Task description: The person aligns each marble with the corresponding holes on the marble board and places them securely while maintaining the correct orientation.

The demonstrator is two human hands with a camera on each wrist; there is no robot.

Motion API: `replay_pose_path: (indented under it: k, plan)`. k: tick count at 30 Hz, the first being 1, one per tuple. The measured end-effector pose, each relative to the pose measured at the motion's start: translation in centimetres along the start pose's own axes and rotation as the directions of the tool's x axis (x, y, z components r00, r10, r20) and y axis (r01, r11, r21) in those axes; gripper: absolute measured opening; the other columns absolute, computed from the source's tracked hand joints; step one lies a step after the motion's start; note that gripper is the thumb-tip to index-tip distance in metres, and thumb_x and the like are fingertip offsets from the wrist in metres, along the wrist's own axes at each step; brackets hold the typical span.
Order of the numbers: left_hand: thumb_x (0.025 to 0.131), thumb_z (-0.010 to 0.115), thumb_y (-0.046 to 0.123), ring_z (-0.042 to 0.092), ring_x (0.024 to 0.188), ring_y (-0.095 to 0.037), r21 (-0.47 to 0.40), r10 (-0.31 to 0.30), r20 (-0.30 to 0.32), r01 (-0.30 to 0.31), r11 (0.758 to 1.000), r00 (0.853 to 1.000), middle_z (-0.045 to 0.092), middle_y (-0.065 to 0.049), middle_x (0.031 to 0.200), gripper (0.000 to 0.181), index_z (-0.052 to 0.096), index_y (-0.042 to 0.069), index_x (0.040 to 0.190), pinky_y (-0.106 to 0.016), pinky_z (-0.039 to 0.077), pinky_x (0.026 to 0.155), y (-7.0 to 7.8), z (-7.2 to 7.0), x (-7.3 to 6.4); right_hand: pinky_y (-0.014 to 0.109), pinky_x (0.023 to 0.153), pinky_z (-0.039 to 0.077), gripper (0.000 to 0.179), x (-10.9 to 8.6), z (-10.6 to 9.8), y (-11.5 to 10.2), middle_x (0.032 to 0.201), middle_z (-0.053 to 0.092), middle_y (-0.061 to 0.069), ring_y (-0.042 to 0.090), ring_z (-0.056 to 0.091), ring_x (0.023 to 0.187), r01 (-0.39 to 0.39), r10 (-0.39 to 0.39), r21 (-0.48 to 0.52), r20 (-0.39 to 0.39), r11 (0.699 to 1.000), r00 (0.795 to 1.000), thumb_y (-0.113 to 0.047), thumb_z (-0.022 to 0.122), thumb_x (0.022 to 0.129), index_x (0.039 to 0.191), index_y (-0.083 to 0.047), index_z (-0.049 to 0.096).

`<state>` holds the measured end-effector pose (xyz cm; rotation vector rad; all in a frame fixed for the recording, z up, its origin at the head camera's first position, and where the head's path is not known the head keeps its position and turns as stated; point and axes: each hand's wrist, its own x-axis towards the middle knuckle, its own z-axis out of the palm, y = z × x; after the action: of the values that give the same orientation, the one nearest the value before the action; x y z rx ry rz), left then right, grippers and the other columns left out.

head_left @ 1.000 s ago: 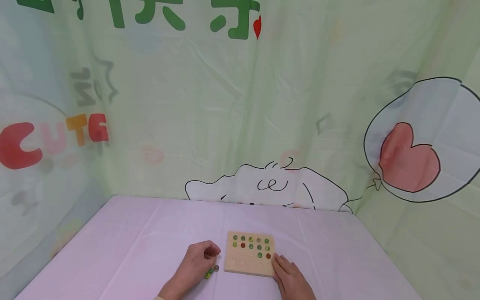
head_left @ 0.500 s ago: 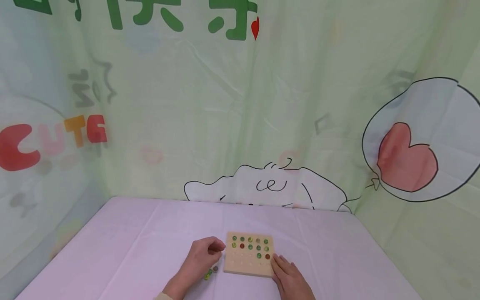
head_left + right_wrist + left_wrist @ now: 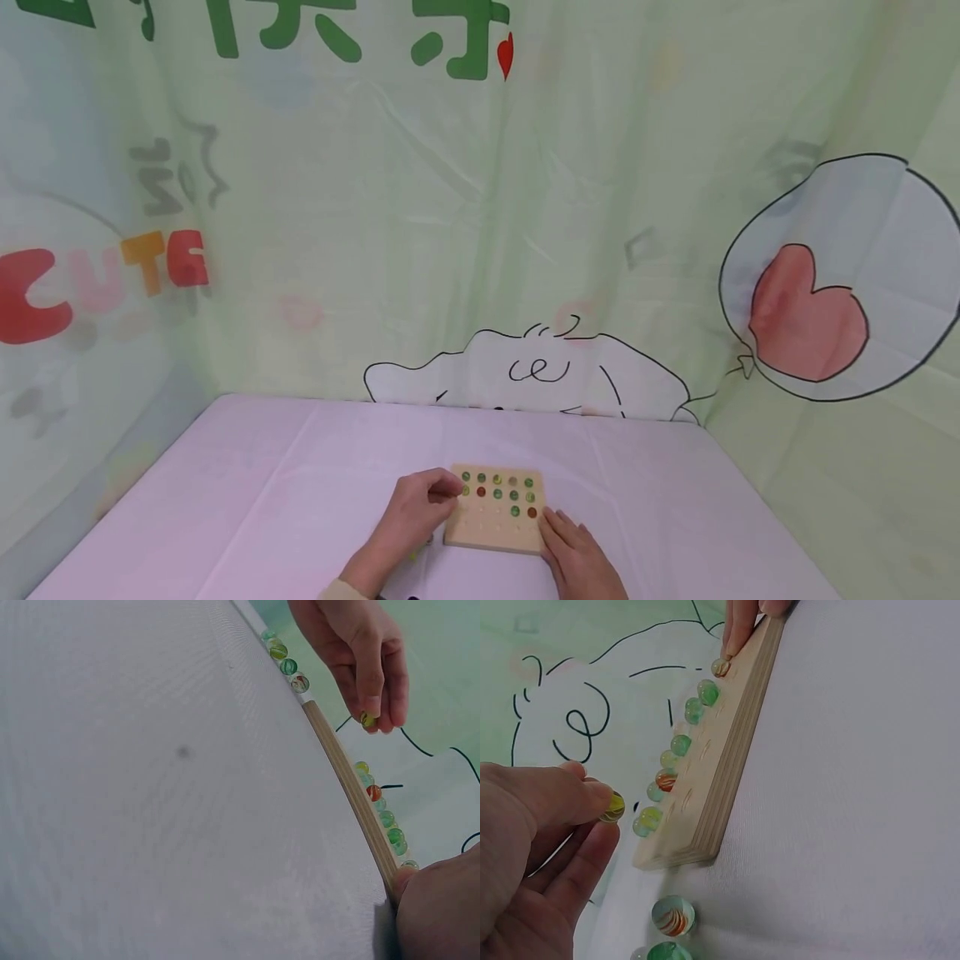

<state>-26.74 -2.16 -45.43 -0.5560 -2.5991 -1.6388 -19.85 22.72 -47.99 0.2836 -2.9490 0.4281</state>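
A square wooden board (image 3: 487, 537) with rows of shallow hollows lies on the table, glass marbles sitting in its two far rows and at the right of the third. My left hand (image 3: 412, 512) is over the board's left side, pinching a yellow marble (image 3: 613, 808) between thumb and fingers. In the right wrist view that marble (image 3: 367, 719) shows at the fingertips, above the board. My right hand (image 3: 579, 554) rests against the board's right edge with its fingers straight. A red-brown marble (image 3: 532, 512) sits close to those fingertips.
Several loose marbles (image 3: 289, 667) lie on the cloth left of the board; a clear one with orange swirls (image 3: 673, 916) is nearest its corner. A pale pink cloth (image 3: 300, 492) covers the table. Printed light green curtains (image 3: 450, 208) stand behind and at both sides.
My left hand has moved right and slightly up, from beside the loose marbles to over the board's left edge. The right hand has stayed at the board's right edge.
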Motion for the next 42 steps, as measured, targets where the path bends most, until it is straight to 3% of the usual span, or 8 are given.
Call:
replay_pose_path:
  k: [7, 15, 20, 29, 42]
  plan:
    - [0.084, 0.068, -0.002, 0.063, 0.084, -0.010, -0.027, 0.004, -0.004, -0.004, 1.000, 1.000, 0.073, -0.005, 0.096, 0.019, 0.072, 0.007, 0.100, -0.020, 0.054, 0.073, 0.4, 0.9, 0.6, 0.056, 0.107, 0.042, 0.044, 0.0, -0.2, 0.1, 0.142, 0.057, 0.013, 0.034, 0.053, 0.131, 0.013, -0.013, 0.018, -0.009, 1.000, 1.000, -0.020, 0.065, 0.093, 0.133, -0.001, 0.060]
    - [0.081, 0.068, -0.004, 0.065, 0.081, -0.009, -0.025, 0.067, -0.008, -0.067, 0.997, 0.998, 0.073, -0.004, 0.093, 0.019, 0.072, 0.007, 0.096, -0.016, 0.053, 0.072, 0.5, 2.2, 1.2, 0.056, 0.107, 0.042, 0.046, 0.0, -0.2, 0.0, 0.143, 0.057, 0.012, 0.034, 0.052, 0.132, 0.018, -0.018, 0.003, 0.003, 1.000, 1.000, -0.022, 0.065, 0.093, 0.134, -0.002, 0.059]
    - [0.082, 0.071, -0.002, 0.062, 0.080, -0.003, -0.031, 0.058, -0.015, -0.058, 0.998, 0.998, 0.072, 0.001, 0.091, 0.018, 0.072, 0.009, 0.095, -0.016, 0.053, 0.071, 0.6, 3.1, 1.5, 0.056, 0.107, 0.042, 0.046, 0.0, -0.2, -0.1, 0.143, 0.056, 0.013, 0.034, 0.052, 0.132, 0.023, -0.023, 0.001, 0.019, 1.000, 1.000, -0.021, 0.066, 0.093, 0.134, -0.001, 0.059]
    - [0.081, 0.070, -0.004, 0.063, 0.078, -0.003, -0.064, 0.061, -0.016, -0.062, 0.996, 0.998, 0.074, -0.005, 0.091, 0.018, 0.072, 0.007, 0.096, -0.017, 0.053, 0.070, 0.5, 4.6, 1.8, 0.057, 0.107, 0.042, 0.046, 0.1, -0.3, 0.1, 0.143, 0.056, 0.012, 0.034, 0.053, 0.132, 0.023, -0.023, -0.002, 0.015, 1.000, 1.000, -0.021, 0.065, 0.093, 0.134, -0.002, 0.059]
    - [0.080, 0.070, -0.004, 0.062, 0.078, -0.003, -0.044, 0.042, -0.018, -0.043, 0.998, 0.999, 0.073, 0.001, 0.090, 0.021, 0.072, 0.011, 0.093, -0.016, 0.052, 0.070, 0.9, 5.8, 2.0, 0.058, 0.108, 0.041, 0.046, 0.3, -0.2, 0.1, 0.144, 0.056, 0.011, 0.035, 0.051, 0.133, 0.008, -0.008, 0.006, 0.038, 1.000, 0.999, -0.022, 0.064, 0.094, 0.135, -0.002, 0.058]
